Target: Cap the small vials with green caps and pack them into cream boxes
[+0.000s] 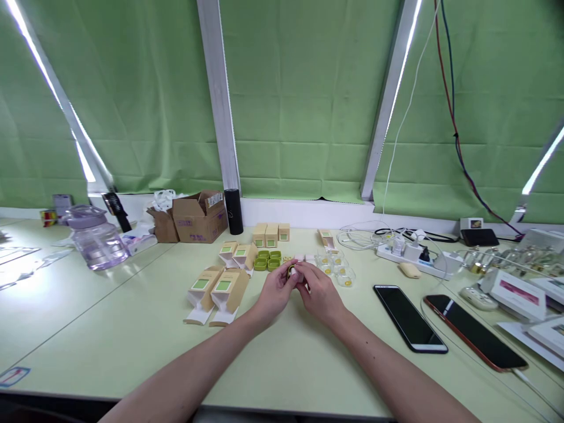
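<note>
Near the middle of the table, my left hand (pixel 276 292) and my right hand (pixel 321 292) meet, their fingers closed around a small dark-and-yellow object (pixel 291 271) that they mostly hide. Just behind and left of them sit several green square trays (pixel 267 260). Clear plastic cups with yellow centres (pixel 339 267) lie behind my right hand. To the left, open kraft boxes with green labels (pixel 230 288) lie with their white flaps out. Behind the trays stand closed kraft boxes (pixel 272 235), and another open box (pixel 326 241) lies farther right.
A water jug (pixel 97 238), a cardboard box (pixel 200 217) and a black cylinder (pixel 233 211) stand at the back left. To the right are two phones (pixel 410 319), a power strip (pixel 412 258) with cables, a beige case (pixel 409 270), glass bottles and white boxes (pixel 515 295).
</note>
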The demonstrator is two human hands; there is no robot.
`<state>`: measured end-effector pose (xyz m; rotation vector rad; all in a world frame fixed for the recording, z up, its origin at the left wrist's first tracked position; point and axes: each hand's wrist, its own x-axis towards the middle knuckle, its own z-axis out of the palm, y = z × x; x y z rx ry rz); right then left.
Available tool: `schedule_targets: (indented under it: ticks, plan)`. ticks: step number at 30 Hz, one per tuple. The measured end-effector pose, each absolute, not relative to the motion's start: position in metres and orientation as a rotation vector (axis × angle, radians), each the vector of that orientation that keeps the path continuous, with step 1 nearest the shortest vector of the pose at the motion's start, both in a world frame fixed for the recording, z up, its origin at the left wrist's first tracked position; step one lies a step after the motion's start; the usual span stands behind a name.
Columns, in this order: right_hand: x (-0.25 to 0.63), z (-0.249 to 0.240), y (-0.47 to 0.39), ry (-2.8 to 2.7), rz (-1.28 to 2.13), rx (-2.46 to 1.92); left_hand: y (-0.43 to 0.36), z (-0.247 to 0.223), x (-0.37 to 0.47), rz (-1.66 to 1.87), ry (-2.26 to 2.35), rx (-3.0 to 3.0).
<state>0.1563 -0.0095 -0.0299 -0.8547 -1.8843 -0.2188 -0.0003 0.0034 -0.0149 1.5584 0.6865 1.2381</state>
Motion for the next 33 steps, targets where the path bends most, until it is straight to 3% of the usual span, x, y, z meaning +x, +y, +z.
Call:
schedule_targets:
  ticks: [25,33]
  plan:
    - [0.1544,-0.0278,-0.0104,-1.88,-0.228,-0.868,0.0012,-0.0122,-0.0003,1.253,0.685,1.531]
    - [0.1566,-0.025,-0.0133,-1.92,-0.035,-0.894,0.0043,-0.012,0.0017,1.248,0.664,1.41]
